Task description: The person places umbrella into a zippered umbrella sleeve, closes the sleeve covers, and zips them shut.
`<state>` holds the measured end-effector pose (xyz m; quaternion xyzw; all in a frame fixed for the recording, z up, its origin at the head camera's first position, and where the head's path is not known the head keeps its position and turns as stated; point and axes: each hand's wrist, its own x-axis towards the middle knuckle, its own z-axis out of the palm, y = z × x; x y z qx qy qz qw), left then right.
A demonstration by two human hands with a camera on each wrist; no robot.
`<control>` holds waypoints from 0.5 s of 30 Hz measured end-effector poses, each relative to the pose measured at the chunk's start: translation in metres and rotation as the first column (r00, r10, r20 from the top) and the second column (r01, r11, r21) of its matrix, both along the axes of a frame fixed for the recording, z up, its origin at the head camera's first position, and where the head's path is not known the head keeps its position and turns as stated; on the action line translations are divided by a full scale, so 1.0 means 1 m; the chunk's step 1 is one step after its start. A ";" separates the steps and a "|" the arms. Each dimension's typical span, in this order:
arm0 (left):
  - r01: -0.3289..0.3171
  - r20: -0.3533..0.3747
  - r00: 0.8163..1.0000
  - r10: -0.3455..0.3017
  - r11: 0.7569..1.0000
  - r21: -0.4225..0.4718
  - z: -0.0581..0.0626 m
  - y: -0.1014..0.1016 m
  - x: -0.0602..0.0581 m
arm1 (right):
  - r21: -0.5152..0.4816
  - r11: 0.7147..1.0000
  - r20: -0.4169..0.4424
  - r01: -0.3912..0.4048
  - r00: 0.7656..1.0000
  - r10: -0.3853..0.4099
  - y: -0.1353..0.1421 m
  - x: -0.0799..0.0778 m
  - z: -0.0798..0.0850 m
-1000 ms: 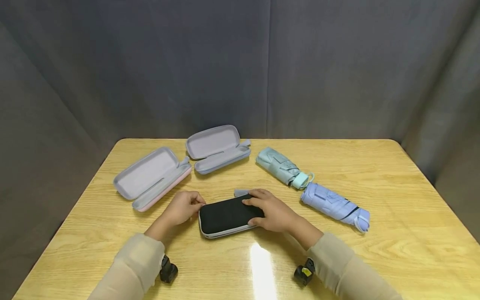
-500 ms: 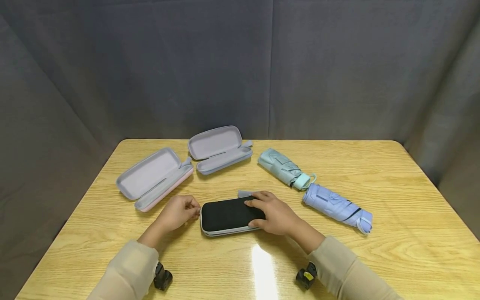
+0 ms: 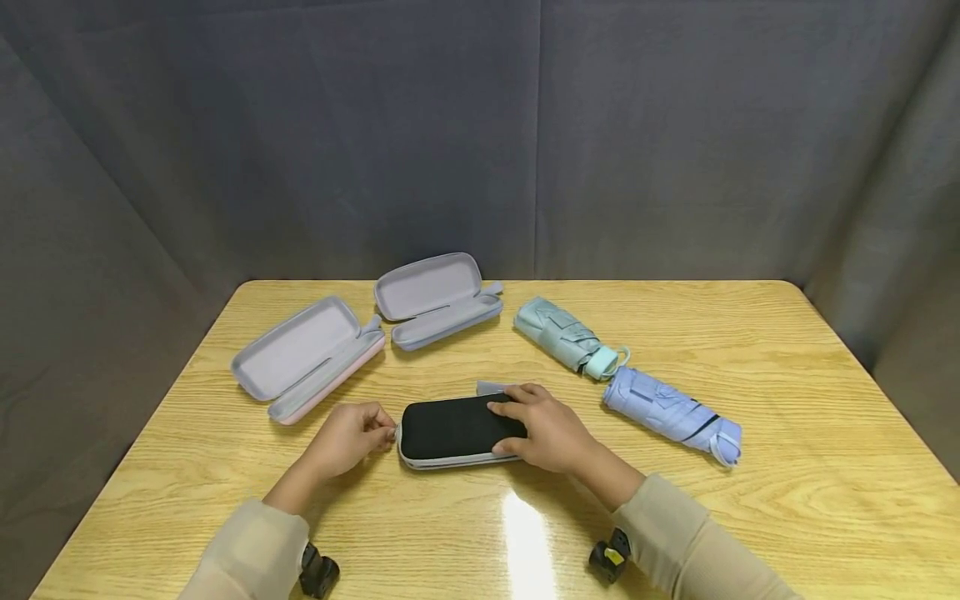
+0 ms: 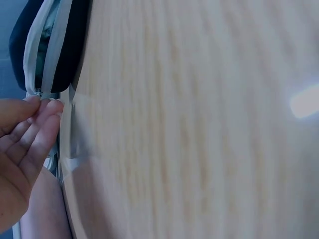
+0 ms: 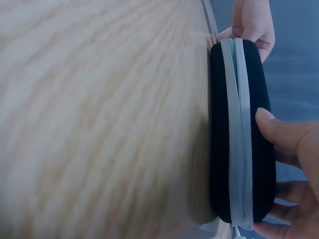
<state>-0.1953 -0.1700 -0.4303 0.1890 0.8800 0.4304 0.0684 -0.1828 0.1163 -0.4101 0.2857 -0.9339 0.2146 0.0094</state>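
Note:
A black zippered case (image 3: pixel 457 427) with a light grey zip edge lies on the table in front of me. At its left end my left hand (image 3: pixel 351 439) pinches the small zipper pull (image 4: pixel 39 92), mostly covered by the fingertips. In the left wrist view the zip edges (image 4: pixel 52 55) are parted there, and something greenish shows between them. My right hand (image 3: pixel 551 429) grips the right end of the case, thumb on the near side and fingers spread over the top. A grey tab (image 3: pixel 491 387) sticks out at the far edge.
Two open, grey-lined glasses cases, one pink outside (image 3: pixel 327 379) and one bluish (image 3: pixel 442 321), lie at the back left. To the right are a mint folded umbrella (image 3: pixel 558 333) and a blue one (image 3: pixel 671 408), nearly touching. A dark curtain (image 3: pixel 480 142) hangs behind the wooden table (image 3: pixel 750 333).
My left hand has moved from the far left corner of the case round its left end, toward me. My right hand stays on the case, which has turned slightly.

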 end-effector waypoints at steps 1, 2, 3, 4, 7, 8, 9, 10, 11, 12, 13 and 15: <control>0.000 0.003 1.000 0.000 1.000 -0.005 0.000 0.000 0.001 | -0.001 1.000 -0.001 0.006 1.000 -0.006 0.000 0.000 0.000; -0.001 0.009 1.000 0.001 1.000 -0.004 0.000 0.000 0.003 | -0.001 1.000 -0.004 0.012 1.000 -0.012 -0.001 0.001 -0.001; -0.001 0.011 1.000 0.001 1.000 -0.006 0.000 0.000 0.004 | -0.002 1.000 -0.009 0.019 1.000 -0.019 -0.001 0.001 -0.001; -0.001 0.013 1.000 0.001 1.000 -0.004 0.000 0.001 0.005 | -0.002 1.000 -0.016 0.027 1.000 -0.027 -0.001 0.001 -0.002; 0.003 0.017 1.000 -0.004 1.000 0.007 0.002 0.003 0.007 | 0.007 0.998 -0.053 0.055 0.997 -0.054 -0.001 0.002 -0.004; 0.006 0.017 1.000 -0.006 1.000 0.010 0.002 0.004 0.007 | 0.009 0.998 -0.066 0.064 0.996 -0.063 -0.002 0.002 -0.005; 0.007 0.015 1.000 -0.008 1.000 0.013 0.002 0.005 0.007 | 0.015 0.997 -0.077 0.074 0.994 -0.072 -0.002 0.002 -0.005; 0.005 0.015 1.000 -0.005 1.000 0.012 0.003 0.005 0.007 | 0.021 0.996 -0.087 0.083 0.993 -0.081 -0.003 0.002 -0.006; 0.003 0.015 1.000 -0.003 1.000 0.010 0.003 0.006 0.007 | 0.028 0.995 -0.095 0.093 0.991 -0.090 -0.003 0.002 -0.006; 0.000 0.016 1.000 0.000 1.000 0.008 0.003 0.006 0.007 | 0.033 0.994 -0.098 0.102 0.990 -0.098 -0.004 0.002 -0.006; -0.002 0.016 1.000 0.002 1.000 0.006 0.003 0.006 0.007 | 0.038 0.993 -0.096 0.110 0.990 -0.106 -0.005 0.002 -0.005; -0.010 0.020 1.000 0.010 1.000 0.001 0.004 0.006 0.006 | 0.049 0.991 -0.090 0.125 0.989 -0.120 -0.007 0.003 -0.005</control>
